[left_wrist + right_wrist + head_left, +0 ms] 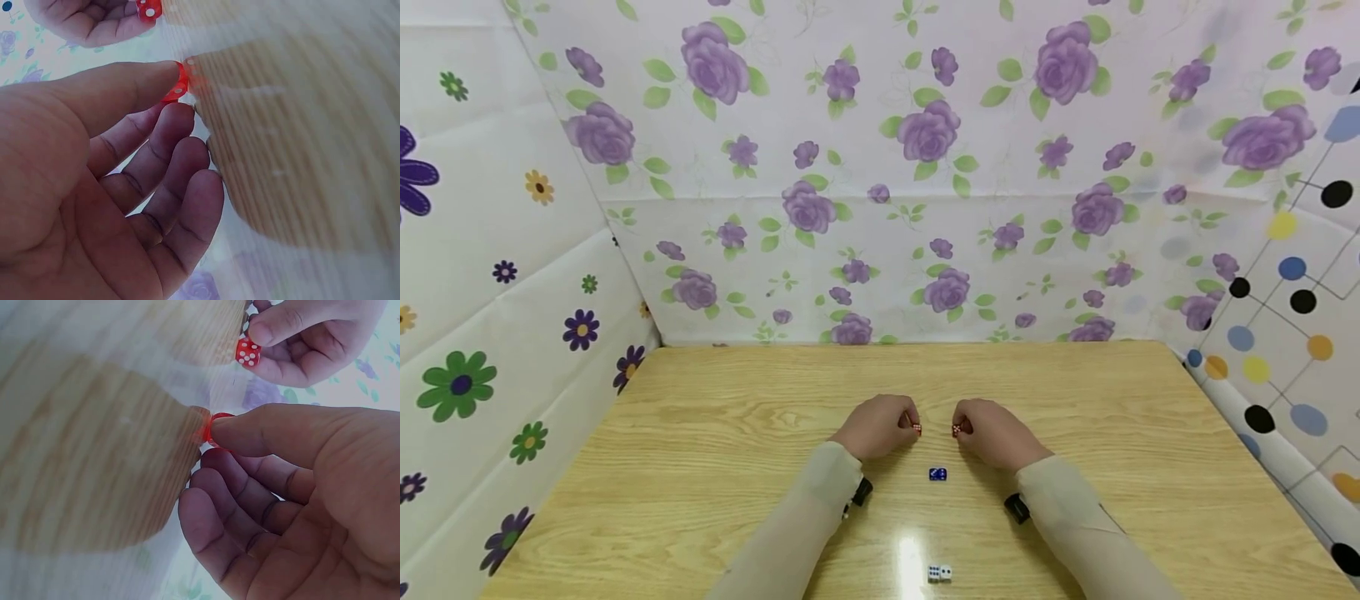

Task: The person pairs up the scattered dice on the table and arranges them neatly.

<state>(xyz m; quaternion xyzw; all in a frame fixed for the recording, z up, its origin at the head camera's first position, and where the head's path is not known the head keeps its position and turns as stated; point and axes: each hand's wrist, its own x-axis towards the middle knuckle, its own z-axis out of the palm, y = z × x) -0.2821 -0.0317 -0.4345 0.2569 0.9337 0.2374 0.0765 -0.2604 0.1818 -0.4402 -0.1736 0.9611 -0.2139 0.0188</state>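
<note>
My left hand (880,427) pinches a red die with white dots (179,86) between thumb and fingers, right at the wooden tabletop. Across a short gap, my right hand (996,433) pinches a second red die (220,428) the same way, low at the wood. In the right wrist view the left hand's die (248,352) shows its dots clearly. Thumbs cover much of each die in the wrist views. Just nearer than the hands, two blue dice (937,474) sit side by side on the table.
Two white dice (939,573) sit together near the front of the wooden table (715,500). A flowered cloth (880,250) hangs behind its far edge, with patterned cloths at both sides. Dark wrist straps (1017,508) show on both arms.
</note>
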